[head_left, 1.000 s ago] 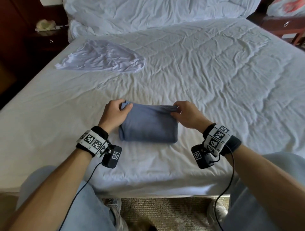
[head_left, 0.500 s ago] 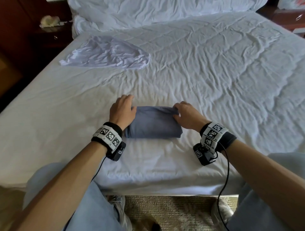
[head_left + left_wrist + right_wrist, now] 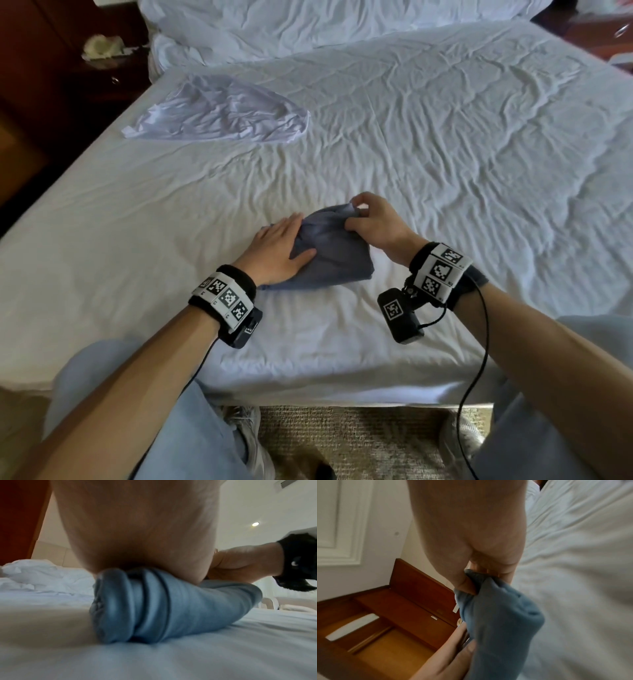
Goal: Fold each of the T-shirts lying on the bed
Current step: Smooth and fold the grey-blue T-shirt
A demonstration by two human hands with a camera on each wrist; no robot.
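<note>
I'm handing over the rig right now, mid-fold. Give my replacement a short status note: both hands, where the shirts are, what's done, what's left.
Left hand: flat, fingers straight, pressing the blue T-shirt onto the bed.
Right hand: pinching that shirt's far right corner, lifted off the sheet.
Blue T-shirt: a compact bundle near the bed's front edge, fold not finished.
White T-shirt: far left on the bed, crumpled, unfolded.
Left: finish the blue one, then fold the white.

Each bare forearm wears a black wristband wrapped in white panels with black square-pattern markers, a small black camera beneath trailing a black cable. Light blue trousers, pale sneakers.
</note>
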